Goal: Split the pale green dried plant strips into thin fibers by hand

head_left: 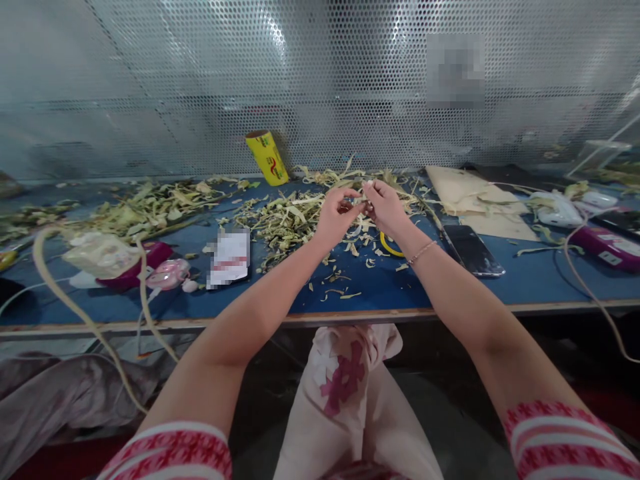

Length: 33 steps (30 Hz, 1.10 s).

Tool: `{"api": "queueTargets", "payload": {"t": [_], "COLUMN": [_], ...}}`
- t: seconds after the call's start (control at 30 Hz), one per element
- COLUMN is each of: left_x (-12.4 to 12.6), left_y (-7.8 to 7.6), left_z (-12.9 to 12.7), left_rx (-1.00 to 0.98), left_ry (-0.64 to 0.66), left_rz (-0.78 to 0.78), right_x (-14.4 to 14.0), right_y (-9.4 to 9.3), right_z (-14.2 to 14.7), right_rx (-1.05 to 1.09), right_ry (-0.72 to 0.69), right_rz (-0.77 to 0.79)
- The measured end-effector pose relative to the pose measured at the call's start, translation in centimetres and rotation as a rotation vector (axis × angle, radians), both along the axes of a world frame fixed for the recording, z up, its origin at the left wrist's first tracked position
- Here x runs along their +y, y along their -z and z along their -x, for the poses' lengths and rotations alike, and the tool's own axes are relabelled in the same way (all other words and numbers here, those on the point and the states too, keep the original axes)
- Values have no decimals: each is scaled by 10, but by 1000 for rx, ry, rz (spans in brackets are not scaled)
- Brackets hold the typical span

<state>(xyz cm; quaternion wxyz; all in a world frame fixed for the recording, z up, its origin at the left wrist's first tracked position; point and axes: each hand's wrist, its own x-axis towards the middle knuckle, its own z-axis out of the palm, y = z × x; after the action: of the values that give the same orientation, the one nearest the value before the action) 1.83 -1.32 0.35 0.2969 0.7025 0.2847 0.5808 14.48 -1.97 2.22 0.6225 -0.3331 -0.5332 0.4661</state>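
Note:
My left hand [337,215] is over the middle of the blue table [320,300], thumb and fingers curled into a pinch. Close against it, my right hand [385,207] has its fingertips pressed together around a small pale bit. What lies between the fingertips is too small to name. Beneath and to the left of both hands spreads a heap of dried green-yellow plant pieces [285,223]. Loose pale scraps [345,295] are scattered in front of them. A yellow ring [391,249] lies partly hidden beside my right wrist.
A yellow printed tube [269,159] leans against the perforated metal wall [320,80]. A phone [474,249] and brown cardboard [460,190] lie right. On the left are another plant heap [155,210], a white-faced item [230,260], a pink object [169,274] and a hose [75,307].

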Motion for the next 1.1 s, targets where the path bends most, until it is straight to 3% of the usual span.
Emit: {"api": "queueTargets", "payload": {"t": [0.27,0.6,0.83,1.1], "left_x": [-4,-14,-2,-2], "left_y": [-4,-9,-2,-1], "left_z": [0,-3,-4,-8], "left_rx": [-23,-73,-174,-335], "left_ry": [-40,-57,-62,109], "left_rz": [-21,115,83,390], "right_x": [-2,-2,-6,0], "right_y": [2,2,0,7], "right_z": [3,4,4,-1], "right_rx": [8,-42,-116,-119], "right_ry": [-11,42,102,89], "right_rz": [-100,-91,-62,-185]}}
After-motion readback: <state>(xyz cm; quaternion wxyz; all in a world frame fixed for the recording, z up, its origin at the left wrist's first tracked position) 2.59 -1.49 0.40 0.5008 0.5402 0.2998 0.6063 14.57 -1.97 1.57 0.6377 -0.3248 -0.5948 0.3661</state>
